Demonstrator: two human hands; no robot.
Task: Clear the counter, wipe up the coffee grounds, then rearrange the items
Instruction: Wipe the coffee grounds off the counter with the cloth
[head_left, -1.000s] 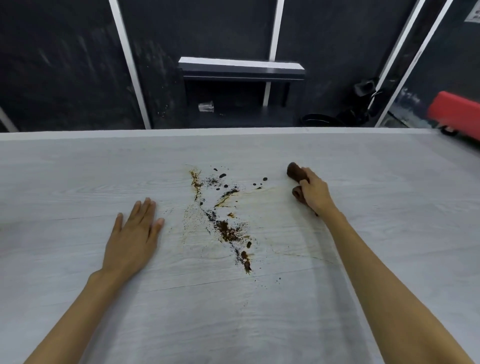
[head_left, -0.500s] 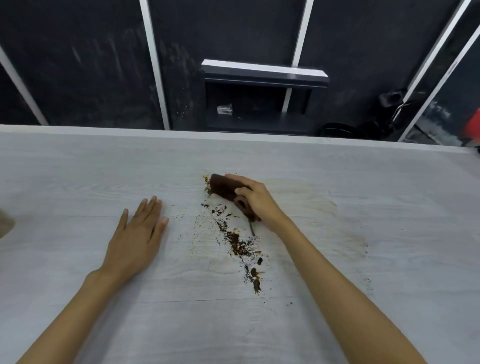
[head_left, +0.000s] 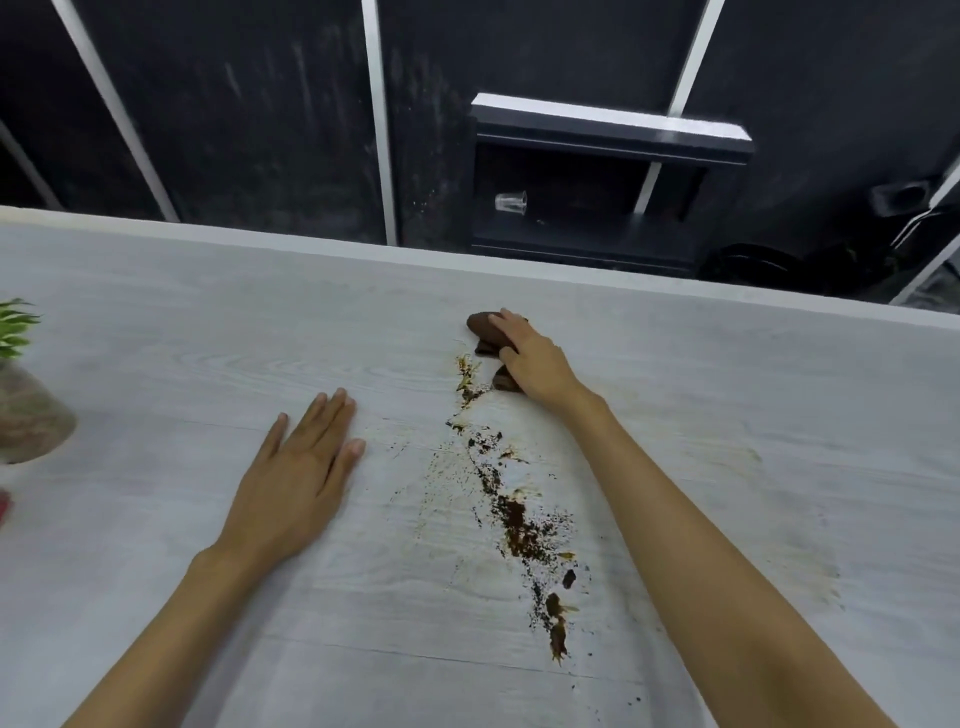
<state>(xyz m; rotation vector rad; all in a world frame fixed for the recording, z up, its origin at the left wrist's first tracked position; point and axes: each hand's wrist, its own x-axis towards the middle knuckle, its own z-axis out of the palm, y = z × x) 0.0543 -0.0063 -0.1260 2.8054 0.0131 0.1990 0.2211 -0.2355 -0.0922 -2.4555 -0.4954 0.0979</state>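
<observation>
My right hand (head_left: 535, 358) has its fingers (head_left: 508, 326) curled over a wadded brown cloth (head_left: 482, 323), pressing it onto the desk (head_left: 156, 338). My left hand (head_left: 296, 483) lies flat, fingers straight and close together, holding nothing. The coffee grounds (head_left: 519, 525) trail from just beside my right fingers back toward me, between my forearms. The cloth looks soft, light and probably damp. I judge it is best gripped bunched from above, so it drags the grit rather than smearing it.
</observation>
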